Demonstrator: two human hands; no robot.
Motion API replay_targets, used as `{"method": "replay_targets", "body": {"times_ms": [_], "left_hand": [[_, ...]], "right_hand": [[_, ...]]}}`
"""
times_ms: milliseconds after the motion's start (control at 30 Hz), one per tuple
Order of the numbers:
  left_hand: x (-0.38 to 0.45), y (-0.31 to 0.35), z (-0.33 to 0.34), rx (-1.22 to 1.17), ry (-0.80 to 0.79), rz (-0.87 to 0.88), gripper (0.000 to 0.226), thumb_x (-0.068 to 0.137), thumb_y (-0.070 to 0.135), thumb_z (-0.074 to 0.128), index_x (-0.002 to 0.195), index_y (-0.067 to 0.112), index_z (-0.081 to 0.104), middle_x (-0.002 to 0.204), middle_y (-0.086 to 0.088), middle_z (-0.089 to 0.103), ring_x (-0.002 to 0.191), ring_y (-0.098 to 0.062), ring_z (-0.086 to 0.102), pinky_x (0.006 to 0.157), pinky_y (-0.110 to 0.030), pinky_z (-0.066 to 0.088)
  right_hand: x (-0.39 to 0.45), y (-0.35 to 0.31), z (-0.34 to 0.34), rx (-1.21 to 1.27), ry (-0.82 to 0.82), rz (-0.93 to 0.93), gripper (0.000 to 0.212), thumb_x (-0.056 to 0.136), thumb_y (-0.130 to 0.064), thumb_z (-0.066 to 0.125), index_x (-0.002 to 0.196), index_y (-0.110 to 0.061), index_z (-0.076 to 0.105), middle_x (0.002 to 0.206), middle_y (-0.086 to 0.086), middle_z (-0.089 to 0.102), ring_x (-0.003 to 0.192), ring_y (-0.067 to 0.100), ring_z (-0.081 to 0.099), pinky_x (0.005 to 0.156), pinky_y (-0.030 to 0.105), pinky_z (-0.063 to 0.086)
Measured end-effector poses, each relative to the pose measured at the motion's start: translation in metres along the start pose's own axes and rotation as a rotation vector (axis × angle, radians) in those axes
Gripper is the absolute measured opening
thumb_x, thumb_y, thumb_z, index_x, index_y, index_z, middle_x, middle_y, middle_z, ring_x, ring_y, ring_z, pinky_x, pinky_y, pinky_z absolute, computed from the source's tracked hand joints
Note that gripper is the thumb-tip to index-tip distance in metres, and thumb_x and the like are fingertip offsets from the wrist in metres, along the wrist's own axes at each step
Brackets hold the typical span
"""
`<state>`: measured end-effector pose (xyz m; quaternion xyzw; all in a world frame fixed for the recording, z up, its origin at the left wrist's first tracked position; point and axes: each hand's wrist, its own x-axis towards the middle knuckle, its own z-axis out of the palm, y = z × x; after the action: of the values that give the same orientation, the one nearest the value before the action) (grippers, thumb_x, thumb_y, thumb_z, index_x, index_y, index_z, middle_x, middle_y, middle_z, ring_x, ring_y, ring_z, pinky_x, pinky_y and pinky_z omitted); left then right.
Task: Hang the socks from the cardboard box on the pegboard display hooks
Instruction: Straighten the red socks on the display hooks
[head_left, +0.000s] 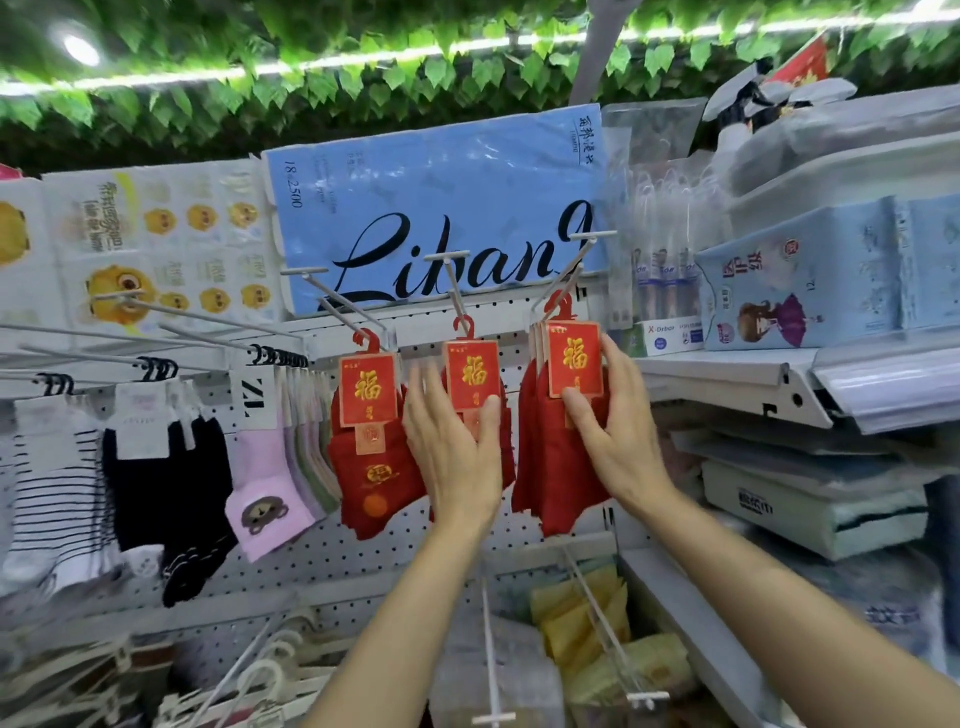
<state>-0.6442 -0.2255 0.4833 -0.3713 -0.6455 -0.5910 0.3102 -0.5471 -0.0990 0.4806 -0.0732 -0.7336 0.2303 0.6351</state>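
The right hand (618, 415) pinches the carded top of the red sock bundle (556, 441) hanging from the hook (563, 283) just above it; the left hand (452, 441), fingers straight, rests flat on the middle red pair (470, 374). Best to seat each hanger fully and square the cards forward. The cardboard box is out of view

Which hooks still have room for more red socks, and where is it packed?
Middle hook holds one red pack under the left hand; left hook also thin. Right bundle, in the right hand, is thicker. Black-hanger hooks leftward are crowded.
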Motion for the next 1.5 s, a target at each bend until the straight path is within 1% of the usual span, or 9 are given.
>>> {"method": "replay_targets", "body": {"times_ms": [167,300,467,633,733,833,967,1133,1500], "left_hand": [[0.024,-0.012,-0.006,-0.205,-0.222,-0.250,0.087,0.086,0.054,0.067,0.155,0.032,0.017,0.157,0.004,0.033,0.142,-0.015,0.035,0.115,-0.047,0.034],[0.033,-0.017,-0.004,-0.264,-0.285,-0.254,0.054,0.094,0.032,0.066,0.142,0.027,0.042,0.116,0.014,0.062,0.096,0.006,0.059,0.083,-0.022,0.052],[0.037,-0.019,-0.009,-0.328,-0.304,-0.275,0.045,0.099,0.024,0.059,0.142,0.022,0.045,0.118,0.004,0.065,0.095,-0.003,0.065,0.071,-0.019,0.053],[0.037,-0.020,-0.016,-0.270,-0.316,-0.257,0.048,0.102,0.027,0.053,0.148,0.025,0.040,0.125,0.005,0.062,0.103,-0.005,0.062,0.078,-0.019,0.052],[0.034,-0.021,-0.018,-0.207,-0.318,-0.217,0.053,0.102,0.031,0.053,0.151,0.027,0.035,0.138,0.003,0.057,0.122,-0.012,0.057,0.095,-0.031,0.053],[0.027,-0.018,-0.024,-0.111,-0.296,-0.107,0.063,0.101,0.036,0.053,0.156,0.026,0.024,0.156,0.003,0.038,0.143,-0.012,0.034,0.118,-0.037,0.032],[0.012,-0.021,-0.045,0.117,-0.261,0.219,0.061,0.104,0.037,0.046,0.157,0.023,0.021,0.163,0.009,0.020,0.150,-0.002,0.012,0.122,-0.026,0.012],[-0.004,-0.067,-0.074,0.586,-0.164,0.535,0.058,0.101,0.035,0.042,0.154,0.012,0.032,0.163,-0.002,0.024,0.153,-0.018,0.012,0.123,-0.045,0.016],[-0.017,-0.091,-0.100,0.930,-0.397,0.502,0.062,0.102,0.041,0.019,0.157,0.012,0.017,0.165,-0.004,0.012,0.153,-0.019,0.004,0.123,-0.045,0.017]], "right_hand": [[0.003,-0.006,0.003,0.042,-0.028,0.036,0.076,0.093,-0.050,0.047,0.156,-0.026,0.012,0.154,-0.001,0.030,0.131,0.001,0.030,0.107,0.030,0.027],[0.003,-0.003,0.001,0.059,-0.014,0.028,0.071,0.099,-0.039,0.051,0.157,-0.023,0.013,0.153,0.001,0.031,0.129,-0.006,0.028,0.106,0.021,0.024],[0.003,-0.003,-0.001,0.022,-0.016,0.004,0.068,0.101,-0.033,0.050,0.157,-0.019,0.014,0.155,0.005,0.031,0.123,-0.011,0.025,0.104,0.018,0.024],[0.001,0.004,0.003,-0.062,0.024,-0.008,0.073,0.096,-0.046,0.045,0.157,-0.020,0.013,0.156,0.005,0.031,0.140,0.012,0.030,0.115,0.040,0.027],[0.001,0.006,0.006,-0.085,0.052,-0.013,0.073,0.096,-0.045,0.046,0.157,-0.018,0.015,0.156,0.005,0.030,0.143,0.018,0.029,0.117,0.046,0.026],[-0.001,0.000,0.007,-0.131,0.116,-0.042,0.073,0.095,-0.041,0.046,0.155,-0.010,0.019,0.157,0.011,0.027,0.144,0.022,0.024,0.119,0.044,0.021],[-0.013,-0.015,0.007,-0.299,0.182,-0.286,0.070,0.095,-0.033,0.051,0.152,-0.001,0.026,0.156,0.017,0.028,0.146,0.028,0.021,0.121,0.041,0.016],[-0.034,-0.033,0.025,-0.435,0.017,-0.683,0.060,0.093,-0.015,0.060,0.145,0.006,0.038,0.151,0.021,0.040,0.143,0.034,0.033,0.119,0.045,0.026],[-0.049,-0.033,0.078,-0.729,-0.335,-0.450,0.079,0.070,-0.006,0.080,0.141,0.006,0.046,0.147,0.025,0.043,0.137,0.042,0.040,0.107,0.054,0.042]]}}
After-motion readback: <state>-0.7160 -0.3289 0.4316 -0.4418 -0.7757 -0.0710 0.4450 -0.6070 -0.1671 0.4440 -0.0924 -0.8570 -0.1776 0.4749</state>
